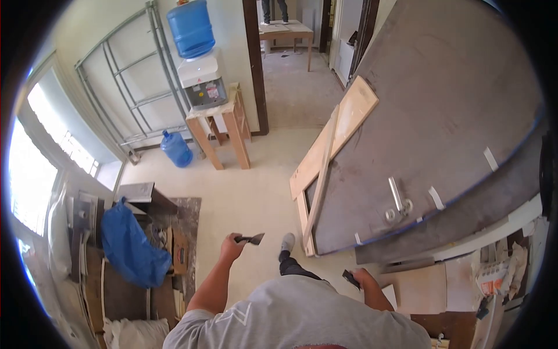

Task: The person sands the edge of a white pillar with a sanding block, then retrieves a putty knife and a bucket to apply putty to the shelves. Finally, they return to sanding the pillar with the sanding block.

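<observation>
My left hand [232,245] is closed around the handle of a scraper [253,239], a putty knife with a flared blade pointing right, held above the pale floor. On the other side of my body, my right hand [364,278] grips a small dark tool [351,279] whose kind I cannot make out. It hangs near cardboard sheets [415,285]. Ahead on the right stands a large grey-brown door [430,110] with a metal lever handle [396,195]. Strips of white tape mark its edge, and wooden boards [334,139] lean against it.
A water dispenser [200,81] stands on a wooden stand [235,128], with a blue bottle [176,149] on the floor beside it. Metal scaffold frames [136,87] lean on the wall. A blue tarp [135,247] covers stacked materials at left. Beyond the doorway, a person's legs [275,10] stand on a table [286,29].
</observation>
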Available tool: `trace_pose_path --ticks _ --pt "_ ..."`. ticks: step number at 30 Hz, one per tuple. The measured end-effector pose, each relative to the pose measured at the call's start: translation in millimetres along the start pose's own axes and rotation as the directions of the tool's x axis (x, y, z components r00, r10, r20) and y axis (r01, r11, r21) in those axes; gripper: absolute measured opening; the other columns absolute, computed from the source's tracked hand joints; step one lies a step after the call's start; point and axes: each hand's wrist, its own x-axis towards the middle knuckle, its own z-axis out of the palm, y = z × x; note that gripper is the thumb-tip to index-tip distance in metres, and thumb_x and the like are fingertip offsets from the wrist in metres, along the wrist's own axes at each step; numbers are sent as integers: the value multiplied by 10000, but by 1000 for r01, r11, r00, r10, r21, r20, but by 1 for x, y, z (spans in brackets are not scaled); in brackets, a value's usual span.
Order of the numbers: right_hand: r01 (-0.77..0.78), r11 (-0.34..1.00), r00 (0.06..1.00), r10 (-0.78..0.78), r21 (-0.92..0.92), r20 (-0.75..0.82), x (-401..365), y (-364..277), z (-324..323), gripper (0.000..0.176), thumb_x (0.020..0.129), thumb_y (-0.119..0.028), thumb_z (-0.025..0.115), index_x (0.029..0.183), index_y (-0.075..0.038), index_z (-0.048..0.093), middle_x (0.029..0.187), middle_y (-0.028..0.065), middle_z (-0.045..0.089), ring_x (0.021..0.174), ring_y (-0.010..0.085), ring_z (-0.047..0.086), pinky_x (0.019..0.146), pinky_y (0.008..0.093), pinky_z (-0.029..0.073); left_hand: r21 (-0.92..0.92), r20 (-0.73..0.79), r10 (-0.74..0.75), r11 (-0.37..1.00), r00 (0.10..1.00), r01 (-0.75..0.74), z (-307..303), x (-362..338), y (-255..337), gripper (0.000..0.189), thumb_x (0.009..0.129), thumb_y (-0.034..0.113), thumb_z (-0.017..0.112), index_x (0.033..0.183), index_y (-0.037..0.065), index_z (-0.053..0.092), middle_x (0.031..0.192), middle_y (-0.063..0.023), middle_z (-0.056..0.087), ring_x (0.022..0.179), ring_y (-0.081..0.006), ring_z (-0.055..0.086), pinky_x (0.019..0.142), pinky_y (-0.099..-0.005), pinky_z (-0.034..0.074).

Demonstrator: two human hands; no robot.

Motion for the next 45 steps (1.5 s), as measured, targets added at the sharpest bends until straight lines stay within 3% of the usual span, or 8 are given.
trace_pose_path --ticks 17,19,21,29,34,35,41,45 --pt "335 882 929 -367 331 37 375 -585 -95 216 909 -207 612 1025 -40 686 864 81 689 777 174 637 751 317 515 -779 85 155 627 984 -32 -123 547 247 164 992 209 561 976 52 518 793 -43 602 616 -133 609 588 -290 539" --pt "740 541 594 -804 -400 11 435 -574 -108 213 911 -197 611 1037 -39 678 854 73 682 784 168 641 742 314 521 -709 168 139 705 976 21 -92 620 258 187 983 224 577 962 47 523 787 -50 600 629 -138 612 584 -292 539" --pt "77 829 994 -110 554 28 424 -628 -113 228 923 -195 592 1071 -37 665 887 78 681 820 178 657 748 309 530 -627 274 131 776 953 73 -66 687 285 211 970 241 593 970 38 535 784 -53 604 628 -141 613 586 -291 537" --pt "283 872 944 -179 399 -279 491 -706 -184 249 952 -218 542 1088 -48 663 922 75 675 780 172 643 714 325 516 -439 472 457 863 754 -248 -2 928 479 353 969 367 580 1065 27 571 864 -81 637 665 -199 634 651 -365 523" --pt "219 726 949 -3 652 -315 629 -714 -241 262 953 -218 508 1060 -32 658 904 90 658 827 196 638 760 345 510 -476 756 242 841 608 257 107 1089 529 300 996 267 546 1047 -26 593 896 -115 638 726 -253 651 673 -374 527" --pt "488 841 702 -538 -236 -467 673 -694 -261 295 941 -262 498 1038 -32 654 919 112 649 839 222 626 773 355 499 -472 817 189 762 545 444 137 1126 525 278 1001 233 538 1042 -36 597 895 -121 636 735 -264 651 677 -378 530" --pt "128 848 947 49 514 -317 700 -927 -431 272 928 -287 532 975 -59 673 867 79 628 779 189 601 705 333 483 -654 726 268 552 633 517 217 1343 483 181 958 111 576 1027 -53 604 920 -164 650 779 -279 655 721 -384 556" --pt "409 659 909 -231 631 -348 817 -961 -514 231 931 -203 589 1086 -42 646 836 44 633 759 135 605 696 278 487 -639 729 45 403 684 655 190 1389 580 228 963 175 596 1037 -41 600 920 -167 670 777 -269 660 715 -370 557"
